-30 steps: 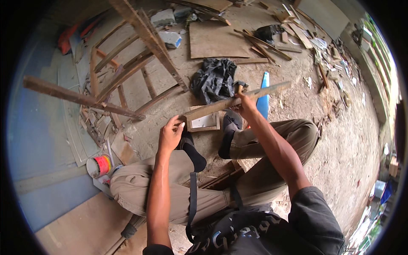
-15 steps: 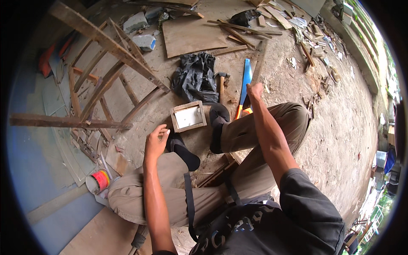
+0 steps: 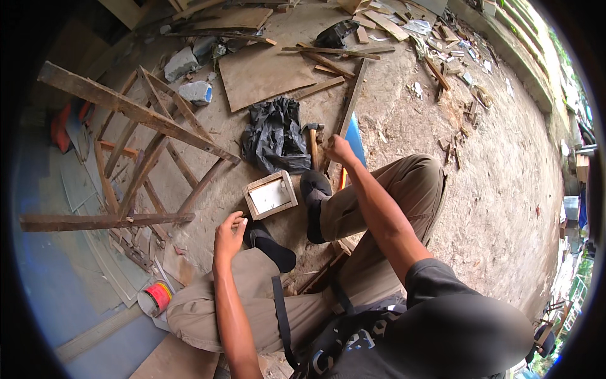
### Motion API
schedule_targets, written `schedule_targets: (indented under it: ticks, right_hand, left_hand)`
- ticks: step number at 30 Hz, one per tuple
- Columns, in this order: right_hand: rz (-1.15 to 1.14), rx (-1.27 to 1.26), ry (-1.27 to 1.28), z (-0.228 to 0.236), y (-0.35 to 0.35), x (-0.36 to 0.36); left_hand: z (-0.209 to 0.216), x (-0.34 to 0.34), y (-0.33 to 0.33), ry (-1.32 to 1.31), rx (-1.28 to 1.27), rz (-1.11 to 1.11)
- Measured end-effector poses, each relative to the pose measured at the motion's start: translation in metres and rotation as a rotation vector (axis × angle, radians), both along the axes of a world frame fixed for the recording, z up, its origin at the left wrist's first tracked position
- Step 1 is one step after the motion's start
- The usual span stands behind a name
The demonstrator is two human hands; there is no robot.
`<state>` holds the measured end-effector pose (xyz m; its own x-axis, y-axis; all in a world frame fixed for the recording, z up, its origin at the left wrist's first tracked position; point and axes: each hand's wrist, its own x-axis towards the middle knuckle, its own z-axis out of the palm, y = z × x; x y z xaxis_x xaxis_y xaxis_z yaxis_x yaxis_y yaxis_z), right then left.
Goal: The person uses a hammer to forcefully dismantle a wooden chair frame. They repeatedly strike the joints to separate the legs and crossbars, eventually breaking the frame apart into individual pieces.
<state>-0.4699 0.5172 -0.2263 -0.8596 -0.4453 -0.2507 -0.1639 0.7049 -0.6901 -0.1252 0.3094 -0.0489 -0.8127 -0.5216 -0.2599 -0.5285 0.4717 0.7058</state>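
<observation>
My right hand is closed around a long, thin wooden strip, which slants up and away from my fist. Beneath it on the ground lies a handsaw with a blue blade, partly covered by the strip and my hand. My left hand hovers beside my left foot with loosely bent fingers and nothing visible in them. Just beyond it, a small rectangular wooden frame box with a white panel inside rests on the ground. A hammer lies between a crumpled black plastic bag and my right hand.
A worn wooden chair-like frame lies tipped over at the left. Near my left knee stands a can with a red and yellow label. A flat board, wood scraps and concrete blocks are scattered at the far side.
My right hand has moved left with the wooden strip, toward the hammer, covering more of the saw. My left hand stays near the box. The whole view has shifted slightly.
</observation>
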Motion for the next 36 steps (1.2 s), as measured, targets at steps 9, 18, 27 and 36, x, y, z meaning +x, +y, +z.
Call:
schedule_targets:
  ticks: [9,18,27,36]
  right_hand:
    - [0.242,0.347,0.034,0.000,0.001,0.033]
    - [0.201,0.169,0.150,-0.023,0.004,0.026]
    - [0.295,0.024,0.135,-0.022,-0.015,0.047]
    - [0.007,-0.085,0.191,-0.009,-0.034,0.026]
  left_hand:
    - [-0.016,-0.018,0.006,0.038,0.002,-0.030]
    - [-0.109,-0.123,0.036,0.296,-0.351,0.084]
    - [-0.162,-0.141,0.063,-0.057,-0.640,0.127]
    - [-0.155,-0.143,0.062,-0.090,-0.619,0.172]
